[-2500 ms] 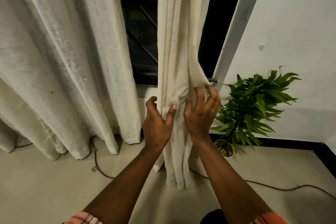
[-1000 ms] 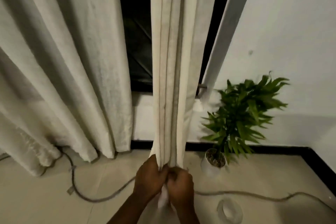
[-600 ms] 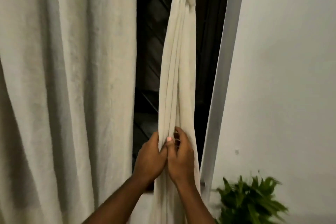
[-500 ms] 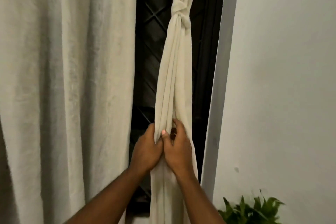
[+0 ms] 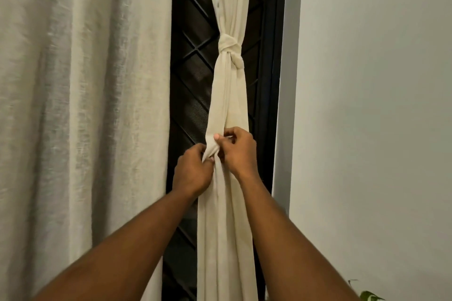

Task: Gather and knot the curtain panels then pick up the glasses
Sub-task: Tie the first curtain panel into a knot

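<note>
Cream cotton-looking curtain panel (image 5: 226, 95) hangs bunched in front of the dark window grille (image 5: 190, 76), with a knot (image 5: 230, 50) already tied higher up. Below it, left hand (image 5: 192, 172) and right hand (image 5: 238, 151) both pinch the gathered fabric, fingers (image 5: 220, 138) curled tight around it.

Home: curtains (image 5: 85, 105), grilled window (image 5: 190, 68)

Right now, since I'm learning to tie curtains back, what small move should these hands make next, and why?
Probably wrap the pinched fold around the hanging curtain to begin a second knot. One knot sits higher up. Below it, the left hand and the right hand both pinch bunched cloth, and the long tail hangs loose beneath.
</note>
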Demonstrator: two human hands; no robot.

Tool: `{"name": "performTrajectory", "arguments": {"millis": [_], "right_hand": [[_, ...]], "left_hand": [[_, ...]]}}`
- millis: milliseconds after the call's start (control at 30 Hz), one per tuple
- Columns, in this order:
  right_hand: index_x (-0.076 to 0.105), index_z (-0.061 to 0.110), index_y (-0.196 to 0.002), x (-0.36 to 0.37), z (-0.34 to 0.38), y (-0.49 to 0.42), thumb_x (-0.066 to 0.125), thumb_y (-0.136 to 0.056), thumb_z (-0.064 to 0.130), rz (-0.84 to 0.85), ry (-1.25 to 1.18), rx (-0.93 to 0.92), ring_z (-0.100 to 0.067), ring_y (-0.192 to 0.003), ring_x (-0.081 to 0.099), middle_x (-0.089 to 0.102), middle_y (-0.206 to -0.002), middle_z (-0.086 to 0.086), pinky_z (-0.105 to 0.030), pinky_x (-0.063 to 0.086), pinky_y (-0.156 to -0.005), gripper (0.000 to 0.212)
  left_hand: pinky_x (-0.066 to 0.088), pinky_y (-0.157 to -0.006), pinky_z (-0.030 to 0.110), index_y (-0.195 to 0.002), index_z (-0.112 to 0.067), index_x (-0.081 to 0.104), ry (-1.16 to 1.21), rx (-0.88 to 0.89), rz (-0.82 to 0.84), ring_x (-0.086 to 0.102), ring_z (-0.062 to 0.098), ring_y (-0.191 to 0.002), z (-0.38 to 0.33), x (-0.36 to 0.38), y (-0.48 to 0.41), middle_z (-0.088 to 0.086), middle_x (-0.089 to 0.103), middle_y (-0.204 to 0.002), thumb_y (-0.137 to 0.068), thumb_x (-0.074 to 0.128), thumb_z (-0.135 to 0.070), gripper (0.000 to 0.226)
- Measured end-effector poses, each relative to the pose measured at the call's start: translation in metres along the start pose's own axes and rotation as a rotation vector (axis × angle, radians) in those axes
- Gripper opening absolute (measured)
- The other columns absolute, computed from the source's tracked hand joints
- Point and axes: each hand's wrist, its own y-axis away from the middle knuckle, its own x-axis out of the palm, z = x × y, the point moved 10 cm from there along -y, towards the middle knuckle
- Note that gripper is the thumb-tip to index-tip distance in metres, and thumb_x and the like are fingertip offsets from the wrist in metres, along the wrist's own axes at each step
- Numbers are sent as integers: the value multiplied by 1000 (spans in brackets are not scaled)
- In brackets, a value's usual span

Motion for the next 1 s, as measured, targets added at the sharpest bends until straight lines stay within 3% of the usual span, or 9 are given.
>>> {"name": "performTrajectory", "arguments": {"millis": [100,267,367,467,600,733,833,933,1000], "right_hand": [[68,11,-84,2,-17,3,74,-83,25,49,-91,62,-20,-64,69,69,-73,-5,-46,60,-67,15],[67,15,-110,14,3,11,69,-81,49,96,35,5,-13,-88,66,70,-97,2,-33,56,-81,44],[70,14,-93,12,15,10,64,-87,40,57,121,-47,-15,-82,65,69,-87,0,-31,52,-72,27],[66,11,-80,-20,11,6,57,-94,28,-145,179,-3,-24,-76,62,66,-80,-7,-28,39,-64,24],[63,10,-103,-79,12,12,50,-95,17,-469,173,-13,-27,-89,63,67,-96,-10,-25,35,-65,16],[47,19,-125,-45,66,24,55,-87,6,-243,200,-431,-15,-90,61,60,-111,-4,-16,48,-68,40],[47,19,-130,-7,85,40,61,-91,13,-98,398,-613,-19,-88,66,51,-122,-6,-27,59,-70,42],[46,21,-131,2,63,36,62,-90,20,9,518,-485,-21,-92,64,50,-123,-5,-33,58,-76,43],[44,22,-130,10,40,36,61,-91,24,140,606,-380,-23,-96,62,53,-119,-4,-36,56,-81,42]], "left_hand": [[54,-85,44,-111,-22,64,75,-72,20,64,23,-94,13,-3,4,1,69,-100,-92,55,-27,22],[55,-82,39,-110,-15,65,168,-94,92,65,14,-87,10,2,10,-1,68,-93,-97,50,-26,23],[56,-81,40,-106,-15,67,170,-79,85,66,15,-86,3,-1,11,-1,69,-91,-97,49,-31,25],[53,-84,40,-102,-14,67,64,-127,-85,64,26,-91,11,-26,9,5,69,-95,-95,49,-31,26],[47,-78,36,-110,-15,55,-57,-148,-342,59,27,-91,15,-70,20,8,64,-107,-95,47,-23,19],[45,-74,30,-137,-26,29,-48,199,-325,50,12,-99,-36,-65,24,-4,38,-141,-87,60,-19,60],[50,-67,24,-143,-24,20,-286,458,-284,53,18,-108,-73,-38,29,2,18,-155,-86,65,-25,73],[47,-65,22,-142,-22,25,-315,397,-257,57,19,-103,-58,-26,30,5,19,-154,-87,65,-30,68],[47,-70,24,-140,-21,30,-269,331,-200,59,21,-104,-40,-19,33,5,34,-147,-87,66,-26,65]]}}
